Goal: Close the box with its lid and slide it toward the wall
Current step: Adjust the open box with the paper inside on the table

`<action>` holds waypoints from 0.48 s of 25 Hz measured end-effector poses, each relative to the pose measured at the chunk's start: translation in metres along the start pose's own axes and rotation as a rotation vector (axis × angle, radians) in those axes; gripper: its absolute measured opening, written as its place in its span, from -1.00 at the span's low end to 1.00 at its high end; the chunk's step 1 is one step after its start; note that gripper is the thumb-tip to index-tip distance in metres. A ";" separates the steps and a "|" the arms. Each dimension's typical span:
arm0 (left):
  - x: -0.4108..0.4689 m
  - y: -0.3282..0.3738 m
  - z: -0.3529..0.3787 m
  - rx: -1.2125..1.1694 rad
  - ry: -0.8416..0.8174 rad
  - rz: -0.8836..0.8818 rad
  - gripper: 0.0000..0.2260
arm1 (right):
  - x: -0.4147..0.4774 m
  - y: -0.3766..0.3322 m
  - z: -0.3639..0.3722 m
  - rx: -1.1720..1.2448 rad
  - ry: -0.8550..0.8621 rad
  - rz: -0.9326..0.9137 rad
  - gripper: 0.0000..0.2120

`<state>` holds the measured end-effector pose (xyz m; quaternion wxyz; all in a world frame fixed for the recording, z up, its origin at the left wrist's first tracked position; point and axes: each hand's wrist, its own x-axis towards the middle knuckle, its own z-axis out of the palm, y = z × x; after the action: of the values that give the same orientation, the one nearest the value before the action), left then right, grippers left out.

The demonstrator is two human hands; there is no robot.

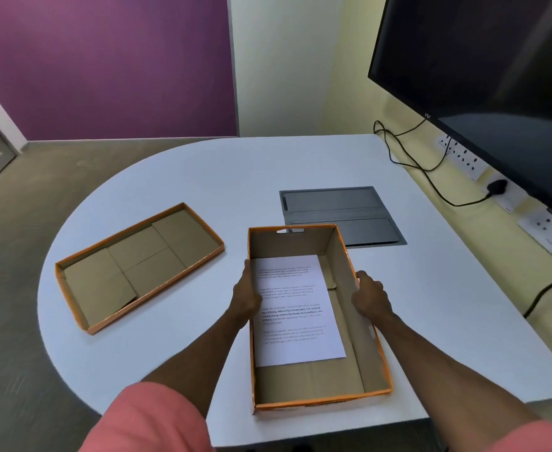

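both hands [247, 296] [371, 296] seemingly grip the open box [346, 275]; lid [137, 265] lies apart.

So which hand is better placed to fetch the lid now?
The left hand. The lid lies upside down on the table to the left of the box, on that hand's side; the right hand would have to cross over the open box.

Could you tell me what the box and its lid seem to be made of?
Box: looks like cardboard, matte brown inside with folded flaps, orange outside. Lid: seemingly the same, brown folded panels inside an orange rim. Whether the orange is printed or laminated cannot be told.
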<state>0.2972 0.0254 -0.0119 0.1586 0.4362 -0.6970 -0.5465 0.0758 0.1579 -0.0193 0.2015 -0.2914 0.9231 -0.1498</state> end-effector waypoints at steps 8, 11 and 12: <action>0.001 -0.005 0.008 0.036 0.058 -0.026 -0.41 | -0.001 0.002 0.002 -0.033 -0.011 -0.050 -0.56; 0.002 -0.004 0.008 0.091 0.040 -0.027 -0.39 | 0.001 0.001 -0.002 -0.059 -0.028 -0.067 -0.57; 0.004 -0.003 0.007 0.123 0.038 -0.029 -0.37 | 0.002 0.000 -0.003 -0.065 -0.025 -0.072 -0.56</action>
<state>0.2917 0.0265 -0.0180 0.1368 0.4655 -0.7199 -0.4963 0.0729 0.1578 -0.0170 0.1980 -0.3326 0.9137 -0.1234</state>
